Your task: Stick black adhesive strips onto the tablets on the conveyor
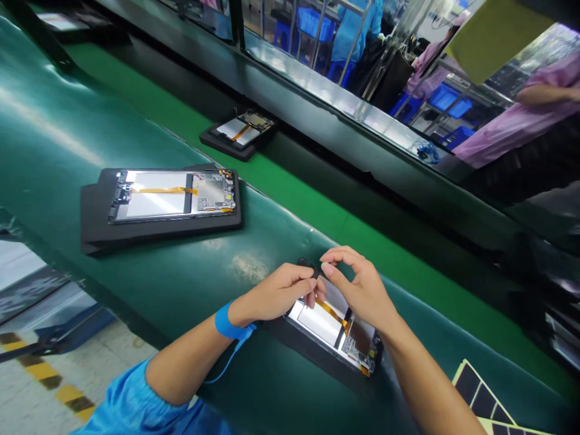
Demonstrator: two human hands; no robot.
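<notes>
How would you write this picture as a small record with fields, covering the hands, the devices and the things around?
left hand: over near device, blue strap on wrist; grip unclear
right hand: over same device, fingertips close to left hand's; grip unclear
near device: inner parts showing, orange ribbon across
second device: on black pads, on green table
third device: on black pad, on bright green strip
lower right: sheet with dark panels
background: people in blue or pink clothing
</notes>
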